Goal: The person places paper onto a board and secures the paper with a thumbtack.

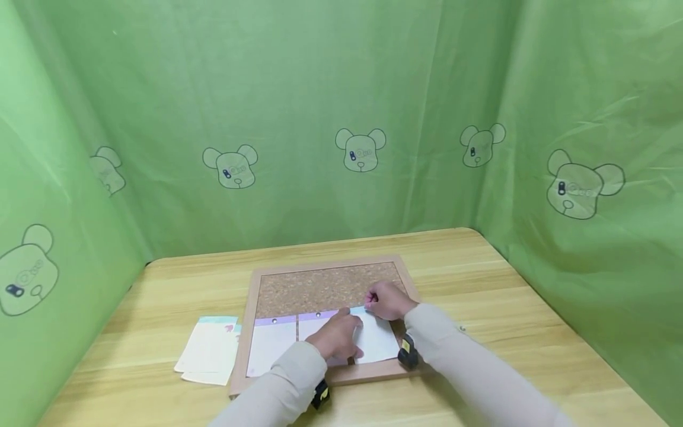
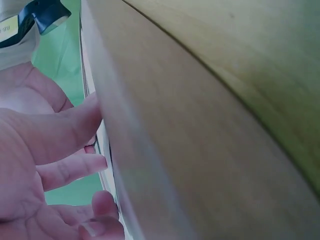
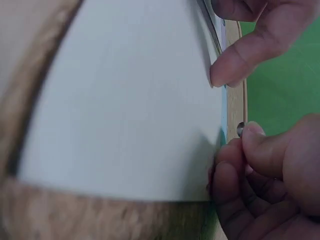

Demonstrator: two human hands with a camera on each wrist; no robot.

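A wood-framed corkboard point(image 1: 299, 290) lies on the table. On it, at the right, is a white sheet point(image 1: 377, 343) with a pale blue top strip. My left hand point(image 1: 340, 334) rests at this sheet's left side, thumb and fingers spread; its fingertips point(image 3: 225, 72) are at the paper in the right wrist view. At the top strip, my right hand point(image 1: 388, 300) pinches a silver thumbtack point(image 3: 241, 129) between thumb and curled fingers. Left of the sheet are two purple-topped sheets, the outer sheet point(image 1: 273, 350) and a middle sheet point(image 1: 309, 329), each with a silver tack at its top.
Loose blue-topped sheets point(image 1: 210, 350) overlap on the wooden table point(image 1: 475, 267), left of the board. Green curtains point(image 1: 299, 71) with bear-head prints enclose the back and sides. A wooden frame edge point(image 2: 150, 125) fills much of the left wrist view.
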